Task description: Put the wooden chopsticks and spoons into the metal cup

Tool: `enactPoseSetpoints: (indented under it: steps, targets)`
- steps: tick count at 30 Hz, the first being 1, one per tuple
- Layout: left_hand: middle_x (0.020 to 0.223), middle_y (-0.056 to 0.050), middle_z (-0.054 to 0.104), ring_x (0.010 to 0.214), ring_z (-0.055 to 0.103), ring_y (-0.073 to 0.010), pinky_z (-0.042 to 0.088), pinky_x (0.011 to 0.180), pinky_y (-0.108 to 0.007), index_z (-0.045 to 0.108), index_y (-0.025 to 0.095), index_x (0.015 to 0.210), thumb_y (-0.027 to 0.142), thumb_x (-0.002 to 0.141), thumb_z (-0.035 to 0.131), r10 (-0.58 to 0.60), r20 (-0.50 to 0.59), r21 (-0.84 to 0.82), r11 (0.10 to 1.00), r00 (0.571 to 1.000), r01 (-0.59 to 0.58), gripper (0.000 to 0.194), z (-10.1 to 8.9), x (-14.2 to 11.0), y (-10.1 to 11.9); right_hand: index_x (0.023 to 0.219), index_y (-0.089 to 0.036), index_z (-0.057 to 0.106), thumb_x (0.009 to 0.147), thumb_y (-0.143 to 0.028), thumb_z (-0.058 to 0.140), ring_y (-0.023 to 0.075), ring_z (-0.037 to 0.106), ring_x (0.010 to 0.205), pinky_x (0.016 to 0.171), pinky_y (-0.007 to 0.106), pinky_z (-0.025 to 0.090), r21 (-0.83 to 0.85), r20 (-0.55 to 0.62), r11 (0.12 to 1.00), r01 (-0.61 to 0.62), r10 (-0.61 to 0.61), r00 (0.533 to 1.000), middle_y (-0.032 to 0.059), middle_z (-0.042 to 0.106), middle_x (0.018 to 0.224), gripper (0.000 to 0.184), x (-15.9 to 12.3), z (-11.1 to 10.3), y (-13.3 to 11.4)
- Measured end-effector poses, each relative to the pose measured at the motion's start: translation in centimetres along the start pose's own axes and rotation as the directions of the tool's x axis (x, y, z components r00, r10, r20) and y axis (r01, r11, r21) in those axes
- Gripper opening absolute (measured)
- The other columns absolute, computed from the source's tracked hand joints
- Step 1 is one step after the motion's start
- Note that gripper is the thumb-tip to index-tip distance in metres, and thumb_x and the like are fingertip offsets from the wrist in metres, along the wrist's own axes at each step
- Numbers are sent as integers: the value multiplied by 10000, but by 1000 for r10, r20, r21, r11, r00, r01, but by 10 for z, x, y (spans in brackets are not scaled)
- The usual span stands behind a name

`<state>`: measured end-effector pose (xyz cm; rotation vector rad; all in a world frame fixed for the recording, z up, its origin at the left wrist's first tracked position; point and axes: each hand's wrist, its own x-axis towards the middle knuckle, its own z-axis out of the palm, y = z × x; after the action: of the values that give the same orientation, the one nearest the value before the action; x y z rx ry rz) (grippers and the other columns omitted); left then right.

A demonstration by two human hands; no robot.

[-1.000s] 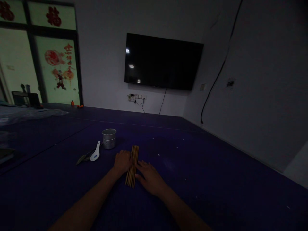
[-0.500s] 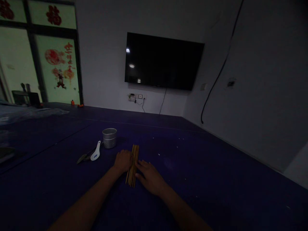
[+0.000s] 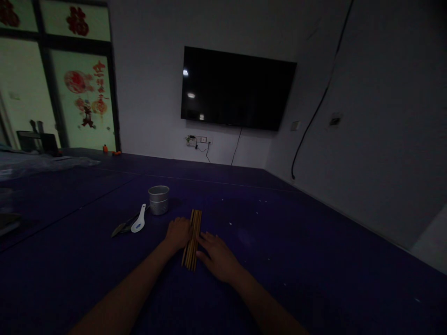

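A bundle of thin wooden chopsticks (image 3: 193, 246) lies roughly side by side on the dark blue tabletop, pointing away from me with uneven ends. Along its left side, my left hand (image 3: 179, 232) is closed, with curled fingers pressed against the sticks and covering part of them. My right hand (image 3: 218, 256) rests open on the other side, fingers apart, the index fingertip and thumb touching the bundle's right edge. Left of the hands stands a metal cup (image 3: 159, 201), upright with a perforated lower wall. A white ceramic spoon (image 3: 138, 225) lies beside it.
Darker metal utensils (image 3: 120, 229) lie partly under the white spoon. Clear plastic sheeting (image 3: 49, 164) and a dark object (image 3: 9, 223) are on the table's left. Small white scraps dot the tabletop (image 3: 296, 232). A television (image 3: 237, 90) hangs on the wall beyond.
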<state>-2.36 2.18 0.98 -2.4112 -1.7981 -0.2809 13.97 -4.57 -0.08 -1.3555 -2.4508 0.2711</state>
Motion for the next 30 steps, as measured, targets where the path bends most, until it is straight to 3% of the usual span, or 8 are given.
enactPoseSetpoints:
  steps: [12,18,30]
  targets:
    - [1019,-157,649,976,596,-249,453,807,-352,634,121,976,271,904,308,-3,18,13,1000,1000,3,365,-4,0,2,1392,-211,354,937,-463,303,246,270,1339,1072,480,225,15,-7,1000,-3,3,1000,108,338,1448,522,0,-1,0]
    - [1020,-166,644,966,597,-263,463,787,-362,638,117,957,271,895,336,-2,22,33,999,1000,1,344,-6,-2,2,1282,-250,495,952,-441,288,231,292,1329,1067,478,233,8,-48,999,50,-50,998,80,344,1449,434,1,-7,-11]
    - [999,-189,646,985,580,-272,471,791,-375,646,97,970,245,871,368,-62,42,35,998,997,60,330,-11,-2,5,1235,-260,524,958,-401,285,232,290,1329,1067,476,221,-102,-49,990,96,-101,994,75,336,1454,392,3,-8,-16]
